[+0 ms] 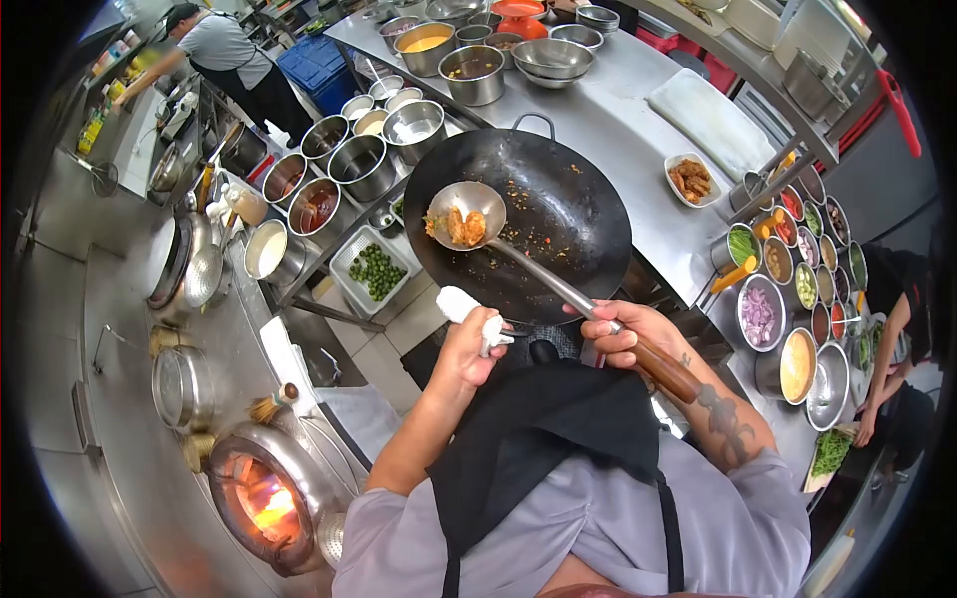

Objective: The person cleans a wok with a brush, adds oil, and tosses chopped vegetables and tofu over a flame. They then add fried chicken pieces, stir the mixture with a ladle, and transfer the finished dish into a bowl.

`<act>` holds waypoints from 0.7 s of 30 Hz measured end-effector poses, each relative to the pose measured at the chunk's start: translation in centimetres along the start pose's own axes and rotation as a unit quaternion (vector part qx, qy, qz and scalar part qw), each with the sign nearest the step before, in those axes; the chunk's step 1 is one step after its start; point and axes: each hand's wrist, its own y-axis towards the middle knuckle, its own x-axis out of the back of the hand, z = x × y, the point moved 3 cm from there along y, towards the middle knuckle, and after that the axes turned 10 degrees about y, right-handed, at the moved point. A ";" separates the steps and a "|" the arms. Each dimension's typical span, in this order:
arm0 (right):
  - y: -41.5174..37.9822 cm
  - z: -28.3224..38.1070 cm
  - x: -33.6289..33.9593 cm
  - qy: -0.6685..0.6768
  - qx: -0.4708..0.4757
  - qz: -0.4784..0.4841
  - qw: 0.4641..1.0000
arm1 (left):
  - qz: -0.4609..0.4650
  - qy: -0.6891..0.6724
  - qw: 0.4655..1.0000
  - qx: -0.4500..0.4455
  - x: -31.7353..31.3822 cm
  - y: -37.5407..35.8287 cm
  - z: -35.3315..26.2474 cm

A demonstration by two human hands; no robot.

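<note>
A: Ladle (467, 214) first. Where does it sit?

B: Bowl up and level over the wok's (558, 214) far side, well out beyond the right hand (623, 334). It carries a few orange-brown fried pieces (461, 227). Held level, I'd judge, so nothing slides out.

A: Right hand?

B: Fingers wrapped tight around the shaft just where the metal meets the wooden handle (666, 371). The wood trails back under the wrist, probably the cooler part to grip.

A: And the left hand (469, 344)?

B: Closed on a white cloth (467, 311) bunched at the wok's near rim. The cloth lies between palm and metal, likely against heat. The wok tilts up from that grip, nearly empty, only flecks on its black surface.

A: Outward from there?

B: Just beyond the ladle's bowl, steel seasoning pots (359, 164) in a cluster, close enough for a dip. Below them a tray of small green fruit (377, 271). Past the right hand, a rack of round containers (788, 269) with chopped vegetables, and a white dish of fried food (691, 180) on the steel counter (618, 110).

A: Nearer the body?

B: A burner (264, 498) aflame, down and to the left of the left elbow. Another person (224, 55) works far off at the top left; someone's arm (892, 344) shows at the right edge.
</note>
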 end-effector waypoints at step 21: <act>-3.9 0.6 -3.5 -0.374 0.146 -0.255 0.880 | -0.088 0.095 0.981 -0.147 -1.2 -1.7 -0.2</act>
